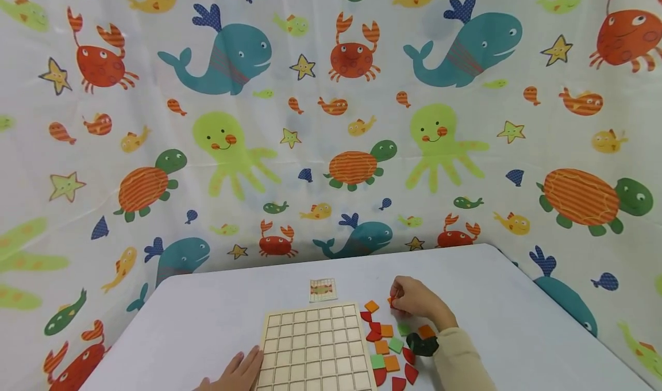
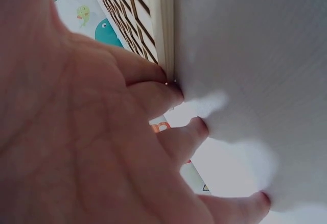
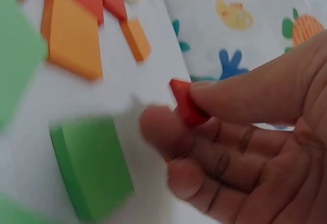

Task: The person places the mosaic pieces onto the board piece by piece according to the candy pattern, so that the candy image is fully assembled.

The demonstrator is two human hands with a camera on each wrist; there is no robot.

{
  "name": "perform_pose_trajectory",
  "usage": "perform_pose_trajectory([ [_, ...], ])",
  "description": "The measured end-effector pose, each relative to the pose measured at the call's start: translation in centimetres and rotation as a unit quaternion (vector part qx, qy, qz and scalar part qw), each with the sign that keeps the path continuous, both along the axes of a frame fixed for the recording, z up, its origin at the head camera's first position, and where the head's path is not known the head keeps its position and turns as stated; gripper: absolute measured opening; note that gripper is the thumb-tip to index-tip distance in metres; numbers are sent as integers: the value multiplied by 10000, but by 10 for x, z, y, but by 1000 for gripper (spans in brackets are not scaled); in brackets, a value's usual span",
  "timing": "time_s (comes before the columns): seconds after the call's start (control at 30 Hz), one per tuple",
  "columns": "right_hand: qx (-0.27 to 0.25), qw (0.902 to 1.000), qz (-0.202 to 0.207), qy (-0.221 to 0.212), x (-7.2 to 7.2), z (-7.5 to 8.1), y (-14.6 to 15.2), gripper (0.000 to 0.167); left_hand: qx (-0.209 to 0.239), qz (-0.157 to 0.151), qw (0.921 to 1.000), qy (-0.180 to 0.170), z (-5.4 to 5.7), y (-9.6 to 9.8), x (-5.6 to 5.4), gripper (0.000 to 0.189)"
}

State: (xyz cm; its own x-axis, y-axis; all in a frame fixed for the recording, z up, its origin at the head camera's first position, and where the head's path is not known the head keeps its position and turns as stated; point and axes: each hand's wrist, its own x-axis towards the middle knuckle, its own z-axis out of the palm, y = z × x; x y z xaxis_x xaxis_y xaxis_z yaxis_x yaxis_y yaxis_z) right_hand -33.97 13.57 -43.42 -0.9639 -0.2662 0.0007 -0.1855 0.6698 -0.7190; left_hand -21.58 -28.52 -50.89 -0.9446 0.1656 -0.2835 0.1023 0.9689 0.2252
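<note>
My right hand (image 1: 416,298) pinches a red piece (image 3: 186,101) between thumb and fingertips, at the far end of the scattered pieces. Part of an orange piece (image 1: 390,301) peeks out beside the fingers. A wooden grid board (image 1: 312,340) with bare square cells lies in front. At its left edge rests my left hand (image 1: 242,369), fingers extended; in the left wrist view the fingertips touch the table by the board's side (image 2: 166,25).
Right of the board lie several flat pieces: orange squares (image 1: 391,363), green squares (image 1: 396,345) and red rounded-edge pieces (image 1: 411,374). A small picture card (image 1: 323,290) lies beyond the board on the white table (image 1: 207,316). Behind hangs a sea-animal curtain (image 1: 305,149).
</note>
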Motion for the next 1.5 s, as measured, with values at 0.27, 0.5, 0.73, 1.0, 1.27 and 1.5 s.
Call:
perform_pose_trajectory([
  [0.27, -1078, 9880, 1018, 437, -1, 3, -29, 7, 277, -237, 9992, -179, -32, -22, -18, 104],
  [0.5, -1547, 9765, 1474, 272, 1, 9, -72, 4, 268, -174, 9995, -67, -26, -18, -13, 110],
  [0.73, -2065, 9612, 1825, -78, 9, 12, -114, 8, 242, -155, 9995, -101, -29, -16, -12, 112],
  [1.0, -2516, 9464, 2010, -249, 17, 12, -155, 10, 230, -44, 9984, -511, -35, -22, -24, 120],
  [1.27, -2514, 9495, 1848, -325, 25, 5, -189, 10, 204, 72, 9983, -541, 9, 0, 1, 118],
  [1.5, -2220, 9558, 1883, -409, 32, 1, -204, 7, 55, 265, 9980, -570, 56, 29, 25, 101],
])
